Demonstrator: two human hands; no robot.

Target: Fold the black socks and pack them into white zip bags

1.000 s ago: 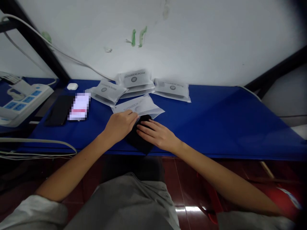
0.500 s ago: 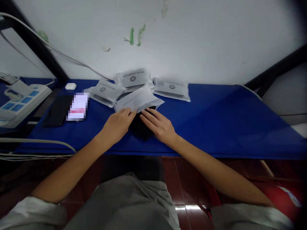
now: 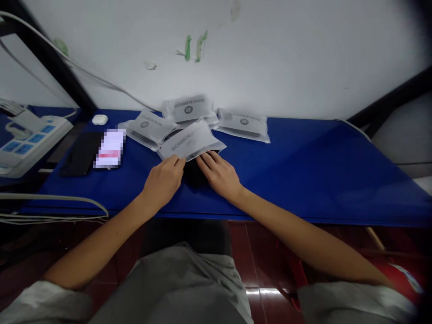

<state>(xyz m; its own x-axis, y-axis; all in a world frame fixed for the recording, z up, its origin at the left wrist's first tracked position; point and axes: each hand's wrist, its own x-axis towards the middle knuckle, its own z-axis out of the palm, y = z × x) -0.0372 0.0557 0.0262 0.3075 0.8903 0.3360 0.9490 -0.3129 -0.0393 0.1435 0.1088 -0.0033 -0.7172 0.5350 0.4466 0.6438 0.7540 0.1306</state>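
A frosted white bag (image 3: 189, 138) with dark lettering lies at the middle of the blue table (image 3: 303, 180), its opening towards me. A black item (image 3: 195, 175) sits at that opening, its far end partly under the bag's edge. My left hand (image 3: 164, 181) is closed on the bag's near left edge, fingertips pinched together. Over the black item's right side rests my right hand (image 3: 221, 176), its fingers extended and slightly bent at the bag's mouth. The fingertips of my right hand are partly hidden by the bag.
Filled frosted bags lie behind: one left (image 3: 148, 127), one at the wall (image 3: 192, 109), one right (image 3: 243, 123). On the left are a lit phone (image 3: 110, 148), a dark phone (image 3: 80, 154), a white case (image 3: 100, 119) and a power strip (image 3: 35, 141).
The black item and my right hand have moved slightly further towards the bag's mouth. My left hand has shifted a little left and down along the bag's edge.
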